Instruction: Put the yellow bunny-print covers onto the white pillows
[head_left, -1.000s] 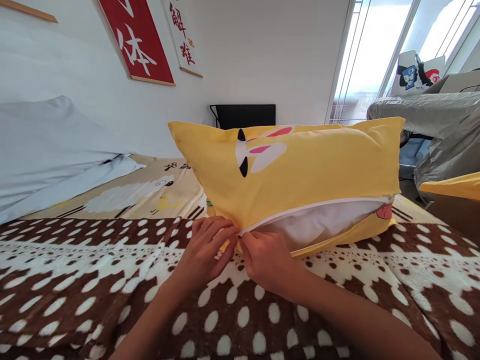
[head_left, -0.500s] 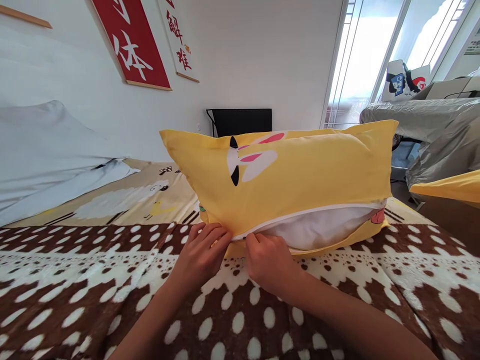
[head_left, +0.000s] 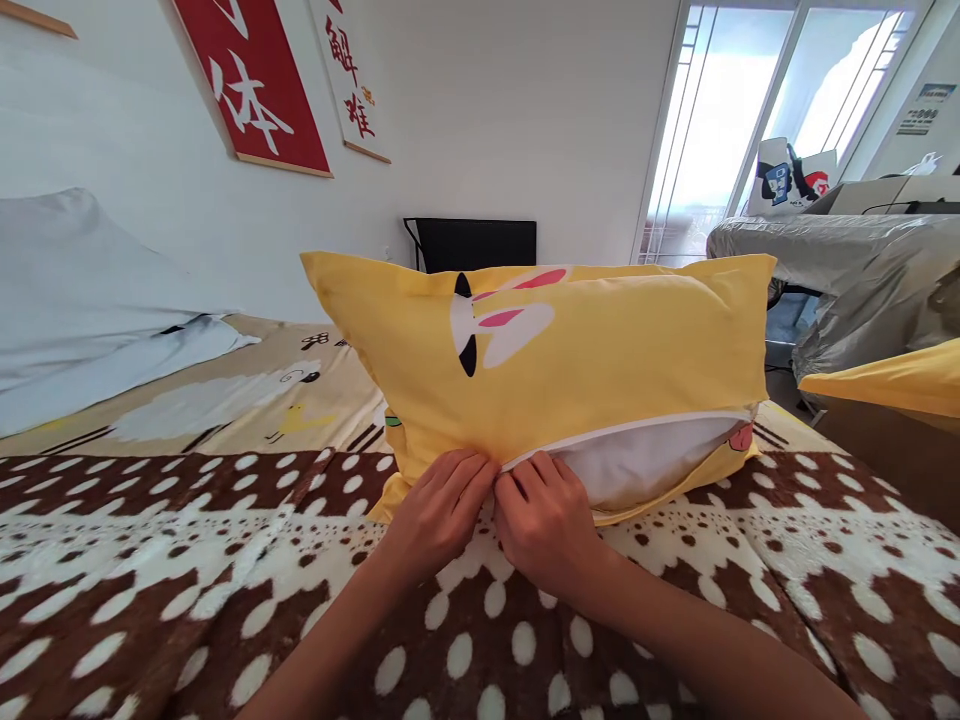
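Observation:
A yellow pillowcase (head_left: 615, 350) with a white rabbit print stands on its long side in front of me. Its zipper side faces me and gapes on the right, where a white pillow (head_left: 645, 455) shows inside. My left hand (head_left: 448, 500) pinches the yellow fabric at the left end of the gap. Right beside it, my right hand (head_left: 546, 515) is closed at the zipper edge, its fingertips almost touching the left ones. The zipper pull itself is hidden behind my fingers.
Under the pillow lies a brown and white spotted blanket (head_left: 480, 650), with a sheep-print sheet (head_left: 217, 390) behind it. Another piece of yellow fabric (head_left: 892, 375) juts in at the right edge. A black chair back (head_left: 477, 245) stands behind the bed.
My left hand has moved right along the zipper edge, up against my right hand. The right hand has stayed nearly in place. The view has shifted slightly.

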